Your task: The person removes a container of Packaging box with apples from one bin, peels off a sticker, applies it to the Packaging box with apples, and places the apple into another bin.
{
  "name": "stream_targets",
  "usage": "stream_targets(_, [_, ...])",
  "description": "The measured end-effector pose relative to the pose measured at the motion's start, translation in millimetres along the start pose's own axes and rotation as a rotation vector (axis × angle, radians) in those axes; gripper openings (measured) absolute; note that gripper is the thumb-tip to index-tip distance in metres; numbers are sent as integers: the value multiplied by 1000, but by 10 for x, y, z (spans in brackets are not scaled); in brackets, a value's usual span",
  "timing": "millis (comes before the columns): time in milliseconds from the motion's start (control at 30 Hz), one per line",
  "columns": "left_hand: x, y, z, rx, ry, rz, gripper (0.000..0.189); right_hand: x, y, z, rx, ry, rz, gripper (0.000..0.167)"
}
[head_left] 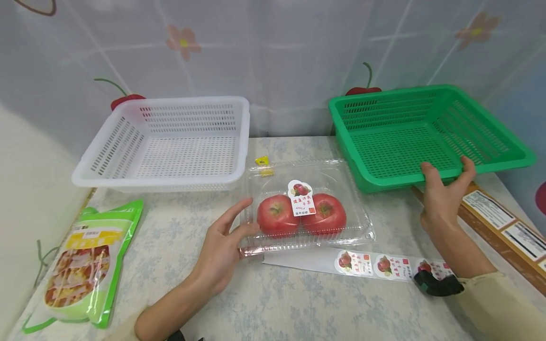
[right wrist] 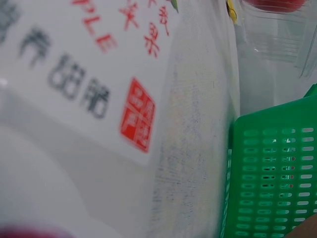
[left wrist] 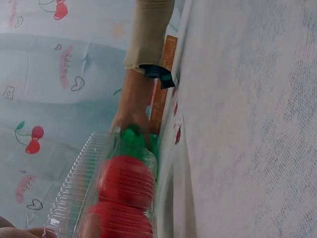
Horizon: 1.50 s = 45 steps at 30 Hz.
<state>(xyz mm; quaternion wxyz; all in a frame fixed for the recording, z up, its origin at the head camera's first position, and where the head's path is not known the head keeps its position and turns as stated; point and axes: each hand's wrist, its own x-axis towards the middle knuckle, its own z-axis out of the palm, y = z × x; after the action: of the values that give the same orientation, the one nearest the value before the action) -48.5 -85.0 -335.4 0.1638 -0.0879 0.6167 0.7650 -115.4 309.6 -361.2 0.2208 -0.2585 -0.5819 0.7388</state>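
Observation:
A clear plastic clamshell box (head_left: 332, 187) with two red apples (head_left: 279, 215) inside sits in the middle of the table. A label (head_left: 302, 201) with apple pictures is on its lid. My left hand (head_left: 222, 246) holds the box by its left edge, with the thumb near the front corner. In the left wrist view, fingertips (left wrist: 91, 225) overlap the box beside the apples. My right hand (head_left: 445, 199) grips the near rim of a green plastic basket (head_left: 362, 175); the fingers reach over the rim. The basket's slotted wall (right wrist: 272, 163) fills the right of the right wrist view.
A white basket (head_left: 159, 183) stands at the back left, a green food pouch (head_left: 83, 260) in front of it. A sticker strip (head_left: 307, 260) lies before the box. Behind the box is a small yellow packet (head_left: 262, 161). A long brown carton (head_left: 503, 222) lies at right.

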Motion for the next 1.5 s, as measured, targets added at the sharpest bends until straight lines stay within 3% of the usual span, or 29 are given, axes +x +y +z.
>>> stream_targets(333, [-204,152,49,-55,-52,24,57,2,-20,-36,-46,52,-16,71])
stream_targets(467, [-226,224,94,-73,-75,58,56,4,-13,-25,-3,35,0,70])
stream_targets(633, [-114,423,153,-108,-110,149,57,6,-21,2,-15,34,11,72])
stream_targets(833, [153,711,330,-135,-117,262,53,1,-16,86,-104,45,33,72])
stream_targets(1033, [435,946,669,-166,-49,263,50,-25,6,158,-142,41,50,72])
stream_targets(1267, [761,1033,1271,-234,-53,193,43,-22,-126,74,-219,33,36,72])
stream_targets(1500, [1023,950,1874,-81,15,197,41,-22,-133,15,-319,50,-2,71])
